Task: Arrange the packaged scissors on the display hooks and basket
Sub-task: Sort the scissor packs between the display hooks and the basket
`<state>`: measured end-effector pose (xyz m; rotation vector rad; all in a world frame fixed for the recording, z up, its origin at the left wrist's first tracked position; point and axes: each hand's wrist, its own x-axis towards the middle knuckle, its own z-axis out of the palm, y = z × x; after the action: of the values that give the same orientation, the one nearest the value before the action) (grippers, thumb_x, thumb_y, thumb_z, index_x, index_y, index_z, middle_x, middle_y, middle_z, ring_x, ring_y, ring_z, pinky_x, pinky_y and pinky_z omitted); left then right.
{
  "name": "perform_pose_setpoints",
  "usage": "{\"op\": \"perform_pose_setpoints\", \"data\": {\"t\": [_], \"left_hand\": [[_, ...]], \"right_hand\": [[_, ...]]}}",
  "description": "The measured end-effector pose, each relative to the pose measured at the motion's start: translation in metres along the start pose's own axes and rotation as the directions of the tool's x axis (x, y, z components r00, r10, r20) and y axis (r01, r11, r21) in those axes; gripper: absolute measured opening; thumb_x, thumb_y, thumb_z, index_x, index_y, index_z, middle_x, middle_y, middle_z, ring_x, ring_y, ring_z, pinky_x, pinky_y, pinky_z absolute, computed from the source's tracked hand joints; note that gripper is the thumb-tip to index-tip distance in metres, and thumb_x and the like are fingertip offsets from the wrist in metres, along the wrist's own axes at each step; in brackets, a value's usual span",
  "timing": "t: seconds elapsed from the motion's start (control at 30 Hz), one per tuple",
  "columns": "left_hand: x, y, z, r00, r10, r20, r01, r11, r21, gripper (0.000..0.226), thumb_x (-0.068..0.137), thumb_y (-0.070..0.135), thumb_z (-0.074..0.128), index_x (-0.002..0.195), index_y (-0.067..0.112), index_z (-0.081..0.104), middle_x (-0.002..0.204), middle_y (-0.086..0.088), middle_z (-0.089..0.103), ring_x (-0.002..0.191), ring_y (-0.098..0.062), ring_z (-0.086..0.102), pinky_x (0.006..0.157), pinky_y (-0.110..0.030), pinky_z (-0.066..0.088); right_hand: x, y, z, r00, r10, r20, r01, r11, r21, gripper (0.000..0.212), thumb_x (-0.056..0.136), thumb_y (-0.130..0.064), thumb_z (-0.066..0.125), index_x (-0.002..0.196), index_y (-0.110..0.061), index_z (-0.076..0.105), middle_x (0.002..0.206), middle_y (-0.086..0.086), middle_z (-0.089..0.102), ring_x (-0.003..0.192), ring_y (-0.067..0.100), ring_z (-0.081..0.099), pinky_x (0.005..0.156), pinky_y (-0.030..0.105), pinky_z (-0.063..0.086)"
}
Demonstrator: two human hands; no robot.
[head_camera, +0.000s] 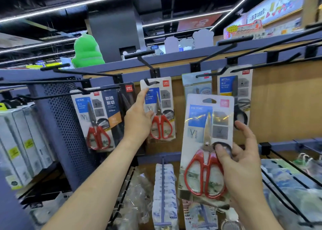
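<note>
Stock on view: packaged scissors on black display hooks along a blue rail, wooden backboard behind. Right hand [241,161] grips one red-handled scissors pack [206,142] at its lower right, thumb pressed on the front near the pivot, fingers behind the card; the pack is upright, in the air, in front of the display and not on any hook, its hang slot at the top free. Left hand [139,118] lies partly open against a hung red-handled pack [159,111], thumb on the card's face near the handles, fingers extended along its left edge; whether it pinches the card or only steadies it cannot be told. That pack hangs from the centre hook [151,82]. Further hung items: another red-handled pack [95,119] at left, a dark pack [118,107] beside it, a black-handled pack [239,97] at right. Basket is not clearly identifiable. Step in hand, by judgement: hanging the held pack, probably with its match on the centre hook. Next move calls for raising the pack, aligning its slot with the hook tip and sliding it back; blur makes the tip's clearance uncertain.
</note>
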<state>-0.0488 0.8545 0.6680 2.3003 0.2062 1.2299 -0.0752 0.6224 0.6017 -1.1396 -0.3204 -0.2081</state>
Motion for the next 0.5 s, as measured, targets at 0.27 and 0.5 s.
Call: {"op": "perform_pose_setpoints", "data": {"t": [0.27,0.5], "left_hand": [[-0.029,0.030,-0.028,0.994,-0.108,-0.004,0.102,0.955,-0.279,0.020,0.097,0.030,0.058,0.115,0.025,0.066,0.105,0.006,0.066,0.091,-0.008,0.063,0.076,-0.021,0.053],[-0.053,0.080,-0.071,0.965,-0.075,0.252,0.244,0.614,-0.751,0.015,0.069,0.023,0.073,0.084,0.019,0.073,0.093,-0.005,0.077,0.086,-0.020,0.074,0.064,-0.027,0.059]], "right_hand": [[0.001,0.004,0.002,0.991,0.029,0.130,-0.032,0.999,0.026,0.031,0.092,-0.001,0.060,0.106,-0.027,0.067,0.096,-0.001,0.078,0.088,0.018,0.074,0.074,0.035,0.060],[-0.009,-0.003,0.021,0.924,-0.073,0.376,0.093,0.995,-0.035,0.033,0.088,0.008,0.062,0.105,-0.019,0.069,0.097,-0.002,0.078,0.091,0.013,0.072,0.080,0.028,0.058]]}}
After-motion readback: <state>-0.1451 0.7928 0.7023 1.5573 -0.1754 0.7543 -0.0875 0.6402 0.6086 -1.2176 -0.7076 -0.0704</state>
